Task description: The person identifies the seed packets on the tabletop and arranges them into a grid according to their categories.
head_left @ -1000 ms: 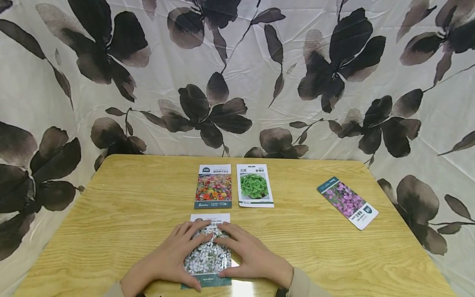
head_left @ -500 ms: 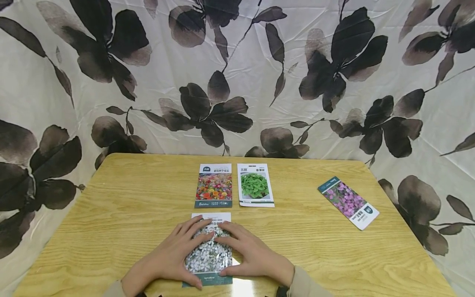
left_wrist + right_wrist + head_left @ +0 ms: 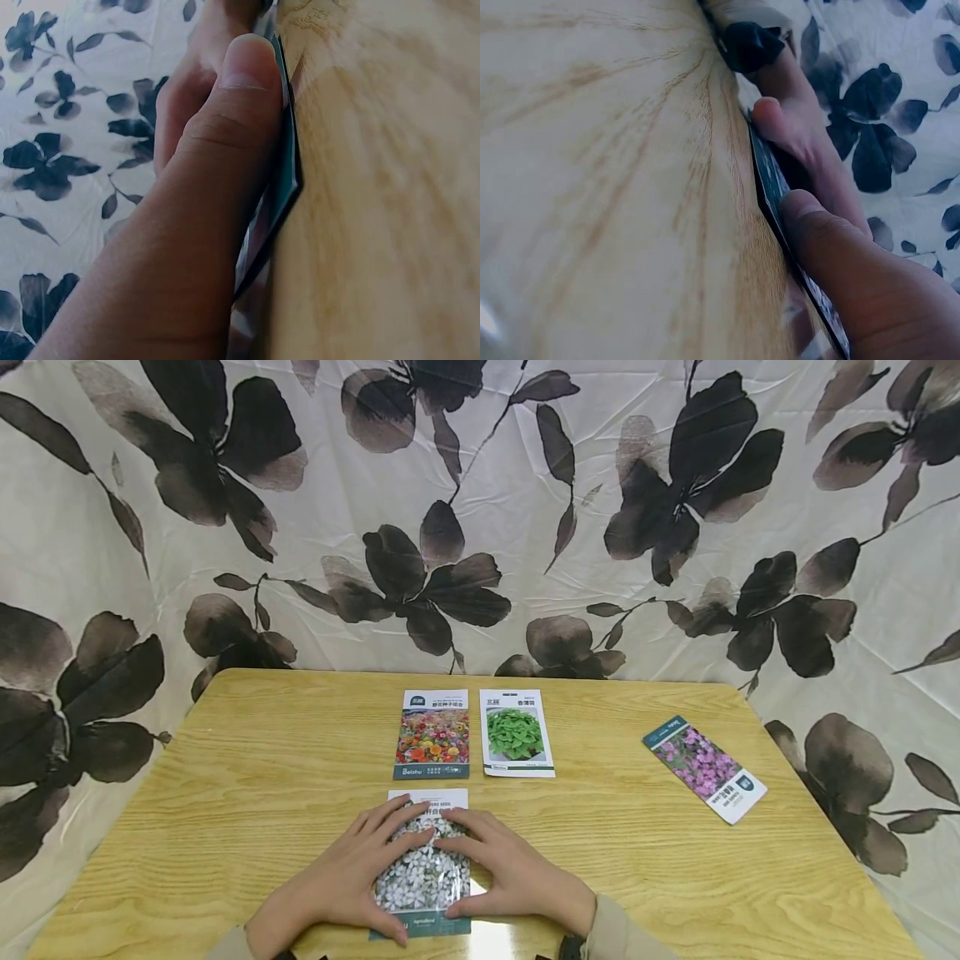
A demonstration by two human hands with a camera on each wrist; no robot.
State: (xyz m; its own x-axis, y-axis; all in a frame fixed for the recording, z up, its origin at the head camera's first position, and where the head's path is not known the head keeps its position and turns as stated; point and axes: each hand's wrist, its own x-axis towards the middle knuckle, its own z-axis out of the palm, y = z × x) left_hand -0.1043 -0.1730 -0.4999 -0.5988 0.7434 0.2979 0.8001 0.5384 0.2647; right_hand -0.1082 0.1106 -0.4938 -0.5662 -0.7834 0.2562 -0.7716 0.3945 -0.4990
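A seed packet with white flowers and a teal bottom band [image 3: 422, 885] lies flat near the front of the table. On its left side rests my left hand [image 3: 352, 872], fingers spread and thumb at the lower band. My right hand [image 3: 513, 877] rests over the right side, its fingertips near those of the left. Part of the packet's printed title is covered by fingers. From the left wrist view, the thumb [image 3: 244, 90] lies along the packet's teal edge [image 3: 288, 161]. In the right wrist view, the other thumb [image 3: 814, 225] touches the packet [image 3: 769, 176] from above.
Behind the hands lie a mixed-flower seed packet [image 3: 432, 735] and a green-leaf seed packet [image 3: 517, 733], side by side. A pink-flower packet [image 3: 705, 768] lies slanted at the right. A floral cloth [image 3: 555, 527] hangs behind the wooden table [image 3: 247, 777].
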